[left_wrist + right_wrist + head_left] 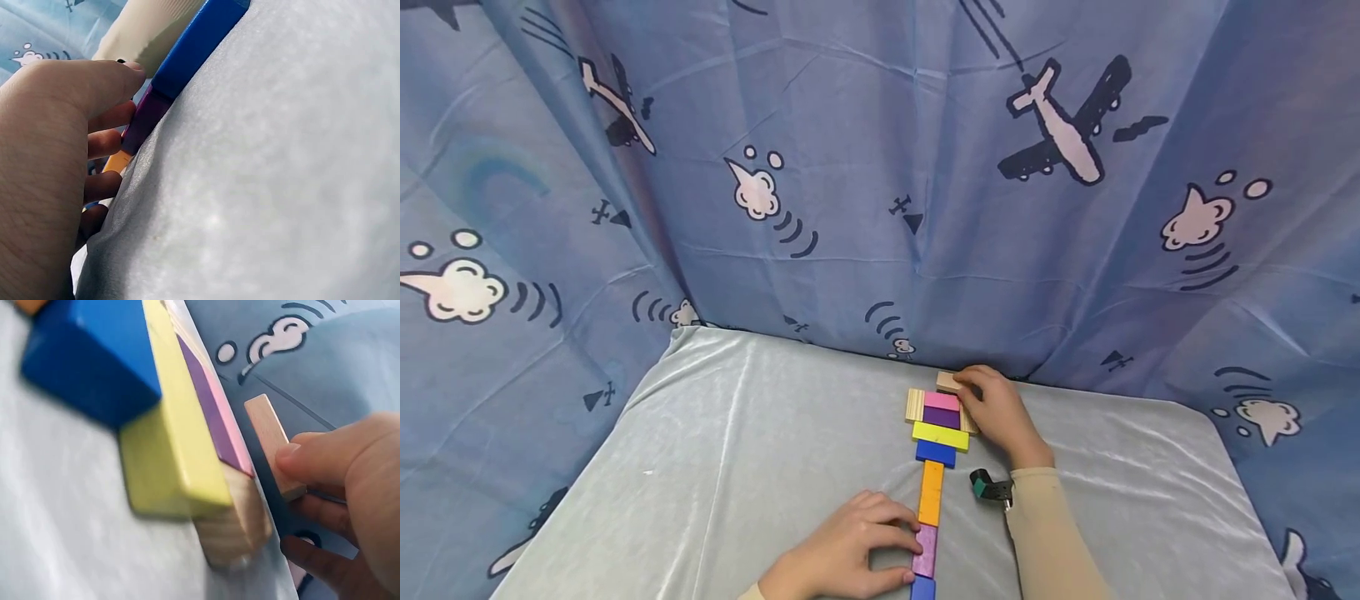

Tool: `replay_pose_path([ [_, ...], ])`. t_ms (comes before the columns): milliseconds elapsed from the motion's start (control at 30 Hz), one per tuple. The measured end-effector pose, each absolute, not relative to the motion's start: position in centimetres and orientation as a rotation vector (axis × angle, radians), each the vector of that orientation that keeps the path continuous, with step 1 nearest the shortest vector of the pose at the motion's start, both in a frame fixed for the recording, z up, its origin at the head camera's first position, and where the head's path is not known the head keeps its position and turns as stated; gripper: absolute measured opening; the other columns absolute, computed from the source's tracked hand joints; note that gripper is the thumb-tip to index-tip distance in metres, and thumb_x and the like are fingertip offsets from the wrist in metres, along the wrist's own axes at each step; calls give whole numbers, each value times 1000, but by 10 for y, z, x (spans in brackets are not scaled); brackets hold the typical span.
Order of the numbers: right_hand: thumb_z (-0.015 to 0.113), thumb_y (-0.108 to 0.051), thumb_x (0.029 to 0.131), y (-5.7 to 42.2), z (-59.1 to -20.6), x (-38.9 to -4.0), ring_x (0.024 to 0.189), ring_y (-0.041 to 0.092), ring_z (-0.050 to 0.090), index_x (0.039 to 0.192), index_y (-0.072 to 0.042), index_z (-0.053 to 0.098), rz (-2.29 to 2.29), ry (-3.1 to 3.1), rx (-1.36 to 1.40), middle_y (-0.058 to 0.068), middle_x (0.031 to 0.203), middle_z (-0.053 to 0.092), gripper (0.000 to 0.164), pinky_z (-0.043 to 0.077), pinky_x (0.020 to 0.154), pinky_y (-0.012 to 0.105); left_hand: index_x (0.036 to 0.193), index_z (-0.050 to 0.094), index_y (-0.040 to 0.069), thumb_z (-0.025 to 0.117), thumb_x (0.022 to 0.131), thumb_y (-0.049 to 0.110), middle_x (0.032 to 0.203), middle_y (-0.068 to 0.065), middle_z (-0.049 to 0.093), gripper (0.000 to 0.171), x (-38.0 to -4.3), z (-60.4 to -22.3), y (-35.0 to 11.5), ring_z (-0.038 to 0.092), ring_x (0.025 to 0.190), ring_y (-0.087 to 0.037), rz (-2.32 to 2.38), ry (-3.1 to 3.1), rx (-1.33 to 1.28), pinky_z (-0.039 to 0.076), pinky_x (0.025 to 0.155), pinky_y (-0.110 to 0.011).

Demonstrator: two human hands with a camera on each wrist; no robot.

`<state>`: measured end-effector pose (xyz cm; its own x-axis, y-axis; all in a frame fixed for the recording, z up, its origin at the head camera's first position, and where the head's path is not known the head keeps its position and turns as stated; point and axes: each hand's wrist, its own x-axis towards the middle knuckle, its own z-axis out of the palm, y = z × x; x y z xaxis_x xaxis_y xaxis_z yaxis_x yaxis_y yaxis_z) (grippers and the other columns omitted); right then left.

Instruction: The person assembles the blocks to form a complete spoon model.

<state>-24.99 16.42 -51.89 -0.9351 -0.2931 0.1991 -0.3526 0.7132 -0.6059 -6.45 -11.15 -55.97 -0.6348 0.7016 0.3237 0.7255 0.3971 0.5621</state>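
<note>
At the far end of a row of wooden blocks, my right hand [1000,414] pinches a small plain wooden block [272,444] between thumb and fingers. Beside it lie a pink block [942,401] and a dark purple block [942,417], with a plain wooden block [914,405] at each side. Nearer come a yellow block [941,436], a blue block [936,452] and an orange block [931,493]. My left hand [857,546] rests with loosely bent fingers against the left side of a light purple block [927,552]. Its thumb is near another blue block [199,47].
A grey cloth [790,417] covers the table, with folds running across it. Behind the far edge hangs a blue curtain [850,208] printed with planes and clouds. A small black device [991,487] shows at the right wrist.
</note>
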Motion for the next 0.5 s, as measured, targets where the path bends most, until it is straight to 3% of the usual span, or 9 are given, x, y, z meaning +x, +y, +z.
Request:
replay_pose_path([
  [500, 69, -11, 107, 153, -533, -257, 126, 35, 65, 127, -5, 79, 1157, -2865, 481, 12, 132, 73, 23, 49, 113, 57, 124, 80, 33, 70, 107, 46, 137, 18, 66, 24, -66, -560, -111, 56, 126, -1, -1098, -2611, -1328, 46, 110, -27],
])
